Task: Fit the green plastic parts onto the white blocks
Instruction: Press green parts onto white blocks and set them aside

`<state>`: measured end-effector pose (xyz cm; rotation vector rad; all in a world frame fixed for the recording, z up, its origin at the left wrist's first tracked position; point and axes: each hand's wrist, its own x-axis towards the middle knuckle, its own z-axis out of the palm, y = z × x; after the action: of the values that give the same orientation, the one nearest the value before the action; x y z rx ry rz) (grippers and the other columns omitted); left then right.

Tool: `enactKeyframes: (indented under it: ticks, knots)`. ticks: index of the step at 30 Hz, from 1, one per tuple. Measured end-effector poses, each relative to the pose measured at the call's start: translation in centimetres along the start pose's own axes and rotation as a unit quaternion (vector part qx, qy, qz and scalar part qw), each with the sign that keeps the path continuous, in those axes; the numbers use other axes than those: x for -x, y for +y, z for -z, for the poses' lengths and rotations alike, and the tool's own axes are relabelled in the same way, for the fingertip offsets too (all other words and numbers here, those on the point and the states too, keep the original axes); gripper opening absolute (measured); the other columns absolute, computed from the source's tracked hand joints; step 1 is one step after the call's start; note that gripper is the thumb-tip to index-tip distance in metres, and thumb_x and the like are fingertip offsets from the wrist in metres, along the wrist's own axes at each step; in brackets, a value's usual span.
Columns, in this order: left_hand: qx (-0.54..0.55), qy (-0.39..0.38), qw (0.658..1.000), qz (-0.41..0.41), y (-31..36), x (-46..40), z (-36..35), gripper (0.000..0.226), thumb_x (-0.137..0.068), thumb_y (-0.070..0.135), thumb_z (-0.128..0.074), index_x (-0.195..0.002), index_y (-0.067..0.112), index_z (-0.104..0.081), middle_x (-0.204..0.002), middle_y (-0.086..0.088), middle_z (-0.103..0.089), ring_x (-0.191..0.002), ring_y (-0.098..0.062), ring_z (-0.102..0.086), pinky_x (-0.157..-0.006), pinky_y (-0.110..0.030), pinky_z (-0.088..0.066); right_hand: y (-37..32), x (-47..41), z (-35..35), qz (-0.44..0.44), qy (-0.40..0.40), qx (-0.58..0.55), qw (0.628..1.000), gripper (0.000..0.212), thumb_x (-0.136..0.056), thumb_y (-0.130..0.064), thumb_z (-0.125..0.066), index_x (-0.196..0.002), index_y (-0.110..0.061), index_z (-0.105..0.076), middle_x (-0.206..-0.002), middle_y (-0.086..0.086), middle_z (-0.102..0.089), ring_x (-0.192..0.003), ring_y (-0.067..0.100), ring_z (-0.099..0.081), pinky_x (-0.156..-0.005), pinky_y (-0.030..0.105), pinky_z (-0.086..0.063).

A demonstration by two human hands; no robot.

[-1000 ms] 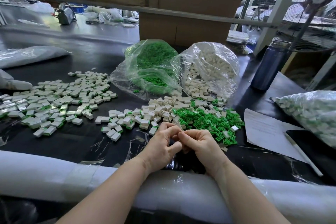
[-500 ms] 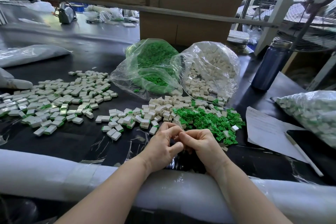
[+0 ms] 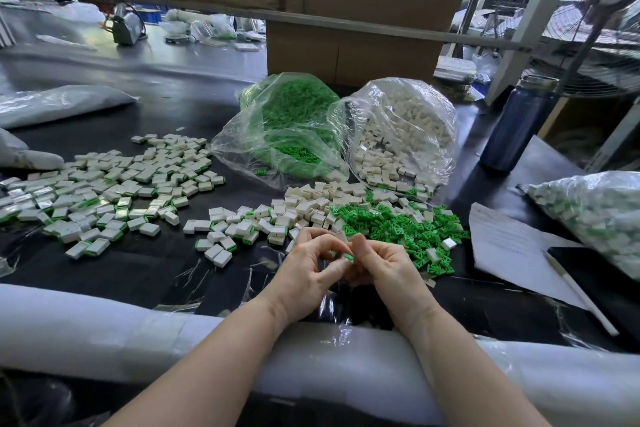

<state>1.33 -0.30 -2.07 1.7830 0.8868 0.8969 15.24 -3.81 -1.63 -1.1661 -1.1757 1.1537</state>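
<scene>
Pressing small green plastic part (image 3: 348, 256) between both pinching hands (image 3: 349, 262) at lower centre; next, seating it squarely, then setting aside.

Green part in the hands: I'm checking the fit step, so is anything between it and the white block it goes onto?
Cannot tell: the green part shows between left hand and right hand, whose curled fingers hide any white block.

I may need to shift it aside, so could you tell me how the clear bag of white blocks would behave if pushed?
The clear bag of white blocks would probably sag and deform rather than slide as one piece, since its thin film looks crumpled. Its mouth lies open toward the table, with blocks already spilled, so more would likely tumble out. It looks full, so probably fairly heavy.
</scene>
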Motion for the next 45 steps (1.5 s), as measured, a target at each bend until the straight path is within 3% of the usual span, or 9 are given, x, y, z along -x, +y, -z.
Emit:
enactKeyframes:
  ticks: [3,5,7,10,16,23,33,42,45]
  knots:
    - [0.019,0.036,0.999,0.011,0.08,-0.03,0.11,0.012,-0.086,0.011,-0.062,-0.083,0.023,-0.062,-0.108,-0.002,-0.044,-0.083,-0.017,-0.057,-0.078,-0.022,-0.053,0.09,-0.08,0.21,-0.01,0.022,-0.029,0.999,0.016,-0.088,-0.015,-0.057,-0.084,-0.007,-0.071,-0.066,0.003,-0.068,-0.06,0.011,-0.063,-0.056,0.02,-0.052]
    - [0.031,0.053,0.998,0.022,0.1,-0.03,0.18,0.013,-0.085,0.01,-0.063,-0.084,0.022,-0.063,-0.103,-0.005,-0.052,-0.078,-0.015,-0.059,-0.072,-0.019,-0.052,0.08,0.03,0.32,-0.018,0.01,-0.034,0.999,0.019,-0.086,0.004,-0.056,-0.087,-0.008,-0.071,-0.07,0.004,-0.071,-0.063,0.012,-0.065,-0.058,0.02,-0.053]
    - [0.066,0.052,0.996,0.041,0.17,0.06,0.28,0.013,-0.085,0.007,-0.063,-0.085,0.02,-0.064,-0.091,-0.007,-0.062,-0.068,-0.01,-0.061,-0.065,-0.02,-0.052,0.0,0.11,0.42,-0.017,0.0,-0.029,0.999,0.023,-0.083,0.009,-0.058,-0.091,-0.008,-0.07,-0.076,0.004,-0.073,-0.068,0.012,-0.068,-0.06,0.019,-0.053]
    - [0.098,0.048,0.993,0.04,0.37,0.21,0.38,0.017,-0.083,0.002,-0.063,-0.089,0.018,-0.065,-0.077,-0.002,-0.065,-0.061,-0.004,-0.063,-0.062,-0.016,-0.051,0.02,0.12,0.35,-0.001,0.001,-0.008,1.0,0.018,-0.08,0.004,-0.066,-0.092,-0.009,-0.07,-0.08,0.005,-0.074,-0.072,0.012,-0.069,-0.061,0.02,-0.053]
    - [0.096,0.057,0.994,0.015,0.75,0.34,0.2,0.022,-0.082,-0.001,-0.063,-0.087,0.02,-0.068,-0.078,0.003,-0.068,-0.072,-0.002,-0.063,-0.071,-0.012,-0.049,0.24,-0.06,0.46,0.007,0.026,0.02,0.999,0.007,-0.076,-0.001,-0.071,-0.077,-0.007,-0.069,-0.065,0.001,-0.069,-0.06,0.01,-0.063,-0.055,0.017,-0.049]
    - [0.091,0.073,0.993,0.005,0.78,0.28,0.14,0.022,-0.078,-0.004,-0.067,-0.087,0.017,-0.07,-0.082,0.007,-0.07,-0.076,-0.001,-0.065,-0.073,-0.012,-0.049,0.25,-0.09,0.46,0.009,0.021,0.009,1.0,0.009,-0.083,0.0,-0.064,-0.081,-0.008,-0.066,-0.064,-0.002,-0.068,-0.061,0.006,-0.063,-0.056,0.016,-0.049]
    - [0.014,0.079,0.997,-0.004,0.34,0.42,0.07,0.02,-0.076,0.005,-0.072,-0.085,0.023,-0.066,-0.079,-0.009,-0.069,-0.076,-0.022,-0.067,-0.078,-0.038,-0.056,-0.01,0.06,0.3,0.007,0.018,0.009,1.0,0.017,-0.085,0.003,-0.06,-0.08,-0.01,-0.07,-0.068,-0.002,-0.068,-0.06,0.005,-0.061,-0.056,0.016,-0.049]
    - [-0.023,0.087,0.996,-0.008,0.18,0.29,-0.01,0.026,-0.073,0.006,-0.075,-0.076,0.027,-0.06,-0.074,-0.001,-0.067,-0.07,-0.014,-0.065,-0.073,-0.028,-0.055,0.01,0.05,0.31,0.005,0.014,0.027,1.0,0.017,-0.085,0.002,-0.06,-0.078,-0.009,-0.071,-0.067,-0.002,-0.067,-0.059,0.003,-0.06,-0.056,0.016,-0.048]
    - [-0.02,0.074,0.997,0.0,0.15,0.26,-0.01,0.028,-0.072,0.005,-0.075,-0.075,0.028,-0.059,-0.07,0.004,-0.063,-0.064,-0.005,-0.058,-0.067,-0.018,-0.049,0.1,0.01,0.26,0.005,0.021,0.027,0.999,0.023,-0.085,0.004,-0.059,-0.074,-0.012,-0.071,-0.065,-0.004,-0.067,-0.059,0.003,-0.06,-0.055,0.016,-0.048]
